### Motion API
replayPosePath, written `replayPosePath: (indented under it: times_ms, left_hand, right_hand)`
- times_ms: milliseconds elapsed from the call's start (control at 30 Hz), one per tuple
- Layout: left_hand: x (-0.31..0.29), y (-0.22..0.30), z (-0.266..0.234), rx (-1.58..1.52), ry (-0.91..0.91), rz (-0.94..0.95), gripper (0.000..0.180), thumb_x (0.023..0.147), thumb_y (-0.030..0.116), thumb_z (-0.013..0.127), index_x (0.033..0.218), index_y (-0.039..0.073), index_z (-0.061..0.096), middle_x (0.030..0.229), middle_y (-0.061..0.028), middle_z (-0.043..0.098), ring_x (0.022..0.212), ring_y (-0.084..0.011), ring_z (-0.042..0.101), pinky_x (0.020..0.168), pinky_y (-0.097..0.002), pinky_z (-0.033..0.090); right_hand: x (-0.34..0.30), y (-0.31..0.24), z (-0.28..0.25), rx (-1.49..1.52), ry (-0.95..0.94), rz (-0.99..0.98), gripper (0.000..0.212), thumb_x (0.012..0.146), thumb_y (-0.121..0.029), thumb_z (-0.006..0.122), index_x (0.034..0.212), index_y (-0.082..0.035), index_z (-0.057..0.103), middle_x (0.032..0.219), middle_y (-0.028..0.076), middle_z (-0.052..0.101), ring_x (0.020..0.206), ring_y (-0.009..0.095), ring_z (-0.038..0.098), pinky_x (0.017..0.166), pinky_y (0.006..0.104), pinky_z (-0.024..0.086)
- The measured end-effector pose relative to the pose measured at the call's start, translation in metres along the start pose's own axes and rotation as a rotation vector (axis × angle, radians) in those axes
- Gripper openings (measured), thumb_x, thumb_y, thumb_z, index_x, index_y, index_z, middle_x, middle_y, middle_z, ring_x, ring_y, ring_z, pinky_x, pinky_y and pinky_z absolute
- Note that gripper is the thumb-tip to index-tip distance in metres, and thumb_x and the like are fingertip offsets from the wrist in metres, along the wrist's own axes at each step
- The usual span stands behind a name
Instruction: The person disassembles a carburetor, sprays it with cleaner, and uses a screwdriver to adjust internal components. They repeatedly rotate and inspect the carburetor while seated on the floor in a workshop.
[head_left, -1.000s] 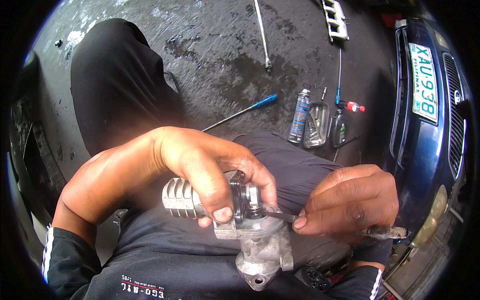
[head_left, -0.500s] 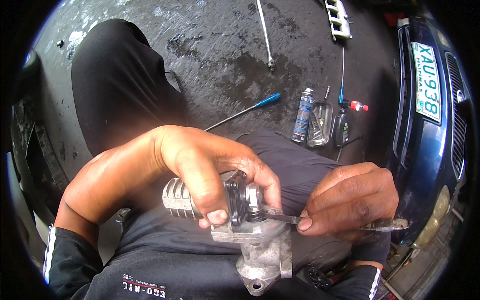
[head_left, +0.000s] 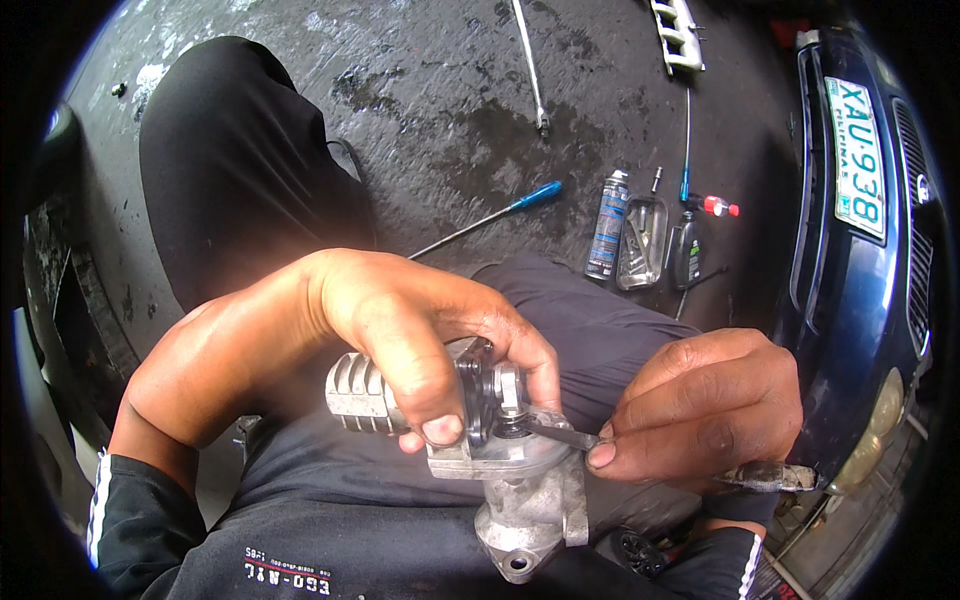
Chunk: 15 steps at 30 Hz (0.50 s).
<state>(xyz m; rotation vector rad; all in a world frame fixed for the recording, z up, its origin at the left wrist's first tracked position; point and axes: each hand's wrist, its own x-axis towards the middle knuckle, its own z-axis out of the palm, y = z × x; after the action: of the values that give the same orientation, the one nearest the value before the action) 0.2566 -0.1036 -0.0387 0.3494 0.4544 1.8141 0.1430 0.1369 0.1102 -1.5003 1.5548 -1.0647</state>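
Observation:
My left hand (head_left: pixel 400 320) wraps over a grey cast-metal engine part (head_left: pixel 522 510), thumb pressed near its black joint and a finger on its far side. A ribbed metal cylinder sticks out to the left, and a flanged outlet with a bolt hole points toward me. In my right hand (head_left: pixel 705 410), thumb and fingers pinch a thin flat-bladed metal tool (head_left: pixel 565 433) with a worn, dirty handle (head_left: pixel 772 477). Its tip meets the part at a small coil spring (head_left: pixel 512 424) below a bright hex fitting (head_left: pixel 509 390). The exact contact at the tip is hard to make out.
On the dark, stained floor lie a blue-handled screwdriver (head_left: pixel 535 197), a long metal bar (head_left: pixel 530 70), a spray can (head_left: pixel 608 225), a clear tray (head_left: pixel 643 240) with small parts, a black bottle (head_left: pixel 687 250) and a metal manifold (head_left: pixel 678 35). A dark blue car bumper (head_left: pixel 800 330) stands at right.
The engine part has shifted very slightly right in my left hand. My right hand has tilted a little, with the tool's blade now sloping more steeply; its tip stays at the spring.

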Motion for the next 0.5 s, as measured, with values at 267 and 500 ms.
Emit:
replayPosePath:
  times_ms: [267,500]
  left_hand:
    - [-0.001,0.000,0.002,-0.072,0.024,-0.042,0.094,0.067,0.014,0.092,0.150,-0.015,0.059,0.126,-0.0176,0.074,0.108,-0.0188,0.073,0.087,-0.0309,0.065]
    - [0.001,-0.001,0.001,-0.072,0.025,-0.027,0.093,0.067,0.014,0.092,0.149,-0.016,0.059,0.128,-0.0188,0.070,0.106,-0.0217,0.073,0.081,-0.0334,0.070]
  right_hand:
    - [0.006,-0.011,-0.005,-0.082,-0.084,0.060,0.018,0.085,-0.004,0.093,0.103,-0.004,0.089,0.095,0.008,0.081,0.082,0.019,0.082,0.069,0.0299,0.070]
    - [0.010,-0.017,-0.004,-0.109,-0.092,0.116,0.020,0.085,-0.004,0.093,0.104,-0.006,0.089,0.094,0.006,0.080,0.083,0.020,0.082,0.070,0.0305,0.070]
